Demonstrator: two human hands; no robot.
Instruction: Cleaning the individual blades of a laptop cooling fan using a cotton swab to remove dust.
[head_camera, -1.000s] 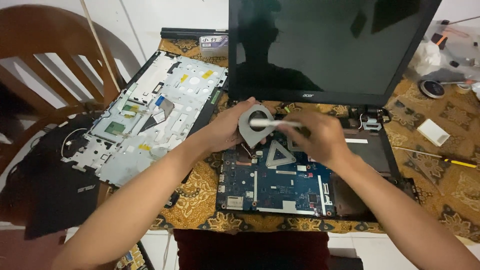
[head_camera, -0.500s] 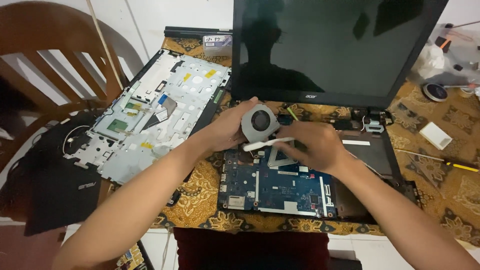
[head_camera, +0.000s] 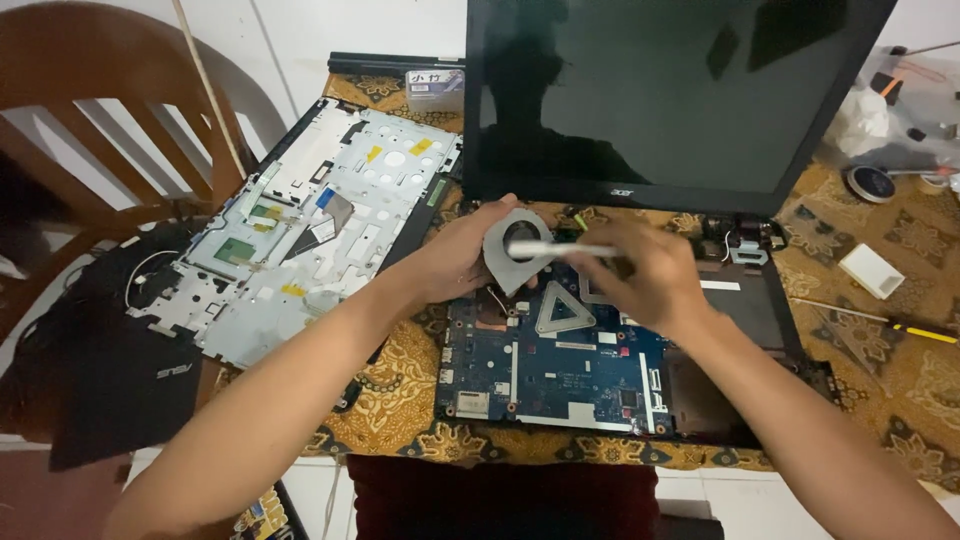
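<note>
Left hand (head_camera: 462, 255) grips the round grey cooling fan (head_camera: 515, 248), held tilted just above the blue laptop motherboard (head_camera: 555, 355). Right hand (head_camera: 640, 275) pinches a thin white brush handle (head_camera: 575, 250), tip at the fan. Open laptop's black screen (head_camera: 670, 95) stands behind, on the patterned tabletop (head_camera: 900, 340).

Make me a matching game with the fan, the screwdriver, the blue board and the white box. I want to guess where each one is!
Things:
1. fan
2. screwdriver
3. blue board
4. white box

Places:
A. lying at the far right edge of the table, yellow handle
B. held up in the left hand
C. inside the open laptop base, below the hands
D. on the patterned cloth, right of the screen

Pairs: 1-B, 2-A, 3-C, 4-D
</note>
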